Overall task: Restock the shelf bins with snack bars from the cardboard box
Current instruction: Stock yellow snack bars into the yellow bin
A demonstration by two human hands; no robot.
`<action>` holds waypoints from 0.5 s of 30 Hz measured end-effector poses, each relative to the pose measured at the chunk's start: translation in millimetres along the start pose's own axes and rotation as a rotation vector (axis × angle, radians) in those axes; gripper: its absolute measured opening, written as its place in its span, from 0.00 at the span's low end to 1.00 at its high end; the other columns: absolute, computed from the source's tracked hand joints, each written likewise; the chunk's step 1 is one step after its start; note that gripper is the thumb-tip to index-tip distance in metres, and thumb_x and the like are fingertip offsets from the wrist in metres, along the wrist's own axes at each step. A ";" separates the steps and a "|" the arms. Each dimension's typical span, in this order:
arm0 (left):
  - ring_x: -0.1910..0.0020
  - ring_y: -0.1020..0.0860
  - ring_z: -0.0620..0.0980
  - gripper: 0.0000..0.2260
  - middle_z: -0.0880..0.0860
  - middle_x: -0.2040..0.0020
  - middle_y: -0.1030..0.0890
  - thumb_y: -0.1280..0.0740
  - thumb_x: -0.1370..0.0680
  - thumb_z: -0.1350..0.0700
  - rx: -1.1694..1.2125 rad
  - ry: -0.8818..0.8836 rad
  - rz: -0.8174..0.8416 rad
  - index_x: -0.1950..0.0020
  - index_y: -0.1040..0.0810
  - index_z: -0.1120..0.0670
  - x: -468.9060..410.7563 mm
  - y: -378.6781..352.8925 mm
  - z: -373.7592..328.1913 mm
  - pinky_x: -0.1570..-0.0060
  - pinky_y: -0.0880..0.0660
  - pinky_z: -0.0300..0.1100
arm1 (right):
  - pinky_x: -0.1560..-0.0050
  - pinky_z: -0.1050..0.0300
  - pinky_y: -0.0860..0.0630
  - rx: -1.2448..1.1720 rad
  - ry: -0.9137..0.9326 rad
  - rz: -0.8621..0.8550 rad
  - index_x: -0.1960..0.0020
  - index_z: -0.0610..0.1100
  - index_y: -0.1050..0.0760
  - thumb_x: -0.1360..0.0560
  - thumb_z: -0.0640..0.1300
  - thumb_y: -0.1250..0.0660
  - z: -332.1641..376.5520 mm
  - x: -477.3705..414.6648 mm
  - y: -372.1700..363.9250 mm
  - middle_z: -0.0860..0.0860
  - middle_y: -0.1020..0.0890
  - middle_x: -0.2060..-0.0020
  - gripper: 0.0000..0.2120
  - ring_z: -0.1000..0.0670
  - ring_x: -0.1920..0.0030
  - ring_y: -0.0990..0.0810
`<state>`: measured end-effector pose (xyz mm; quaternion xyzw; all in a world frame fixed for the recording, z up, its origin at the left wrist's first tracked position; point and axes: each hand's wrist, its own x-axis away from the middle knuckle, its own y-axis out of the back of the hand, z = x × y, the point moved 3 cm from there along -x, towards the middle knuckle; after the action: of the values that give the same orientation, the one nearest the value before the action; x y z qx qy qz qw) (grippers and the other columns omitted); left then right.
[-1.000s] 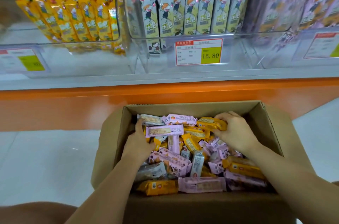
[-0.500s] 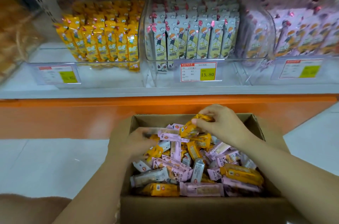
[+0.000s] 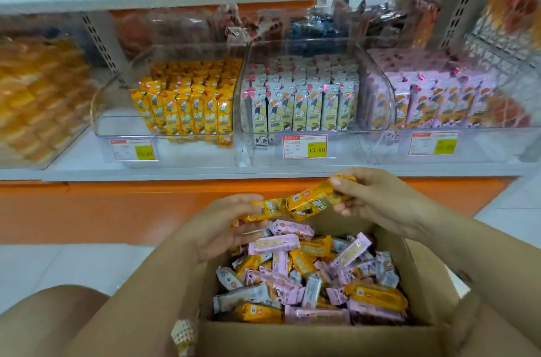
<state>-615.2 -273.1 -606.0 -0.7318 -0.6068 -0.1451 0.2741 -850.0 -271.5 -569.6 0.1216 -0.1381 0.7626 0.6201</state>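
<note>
Left hand (image 3: 222,228) and right hand (image 3: 377,204) each hold a yellow bar above the box (image 3: 322,339).
The left hand's fingers curl round the first bar (image 3: 262,212). The right hand pinches the second bar (image 3: 313,200) by its end. The open box below is full of mixed yellow, pink and grey bars. This looks like the carry step. The next move is probably to lift both bars to the yellow bin (image 3: 123,125) on the shelf (image 3: 205,173) and stand them upright in its rows.
</note>
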 end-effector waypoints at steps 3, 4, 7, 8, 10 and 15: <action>0.54 0.16 0.54 0.08 0.53 0.53 0.17 0.34 0.22 0.62 -0.129 -0.020 -0.014 0.44 0.24 0.54 4.3 -6.2 -8.9 0.51 0.20 0.47 | 0.65 0.65 0.22 -0.101 0.004 -0.014 0.50 0.39 0.24 0.28 0.39 0.32 6.5 0.4 -1.5 0.46 0.18 0.63 0.08 0.53 0.66 0.20; 0.52 0.17 0.54 0.08 0.53 0.51 0.17 0.33 0.23 0.61 -0.187 -0.028 -0.015 0.44 0.24 0.54 6.2 -7.2 -12.2 0.48 0.21 0.50 | 0.65 0.65 0.22 -0.134 0.019 -0.020 0.50 0.39 0.24 0.29 0.38 0.32 9.6 0.6 -1.6 0.46 0.18 0.63 0.09 0.53 0.66 0.19; 0.50 0.18 0.49 0.13 0.51 0.44 0.21 0.30 0.25 0.57 -0.432 -0.149 0.019 0.41 0.24 0.49 15.1 -13.3 -25.4 0.45 0.21 0.52 | 0.62 0.62 0.19 -0.182 0.063 -0.030 0.49 0.41 0.25 0.34 0.40 0.30 18.8 3.5 -1.9 0.46 0.16 0.63 0.14 0.50 0.63 0.16; 0.51 0.18 0.47 0.16 0.49 0.43 0.23 0.29 0.25 0.56 -0.541 -0.236 0.016 0.40 0.26 0.46 19.9 -16.9 -32.7 0.47 0.21 0.50 | 0.60 0.61 0.19 -0.151 0.094 -0.030 0.49 0.42 0.25 0.35 0.42 0.30 22.7 4.7 -2.7 0.46 0.16 0.62 0.16 0.49 0.61 0.16; 0.56 0.18 0.45 0.20 0.46 0.43 0.24 0.29 0.25 0.56 -0.683 -0.419 -0.002 0.37 0.31 0.40 29.8 -24.6 -48.9 0.51 0.19 0.50 | 0.53 0.56 0.19 0.007 0.171 -0.037 0.48 0.46 0.26 0.34 0.45 0.30 33.2 6.7 -6.8 0.47 0.16 0.59 0.15 0.49 0.56 0.16; 0.48 0.18 0.48 0.21 0.50 0.42 0.21 0.32 0.24 0.62 -0.465 -0.644 0.047 0.36 0.30 0.43 45.7 -24.5 -83.4 0.51 0.19 0.46 | 0.54 0.65 0.23 0.482 0.381 -0.039 0.48 0.52 0.24 0.27 0.44 0.30 66.5 10.3 -31.2 0.52 0.19 0.50 0.09 0.58 0.52 0.19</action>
<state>-618.8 -281.4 -508.2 -0.7961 -0.5957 -0.0353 -0.1001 -820.5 -280.2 -502.0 0.1227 0.1681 0.7703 0.6027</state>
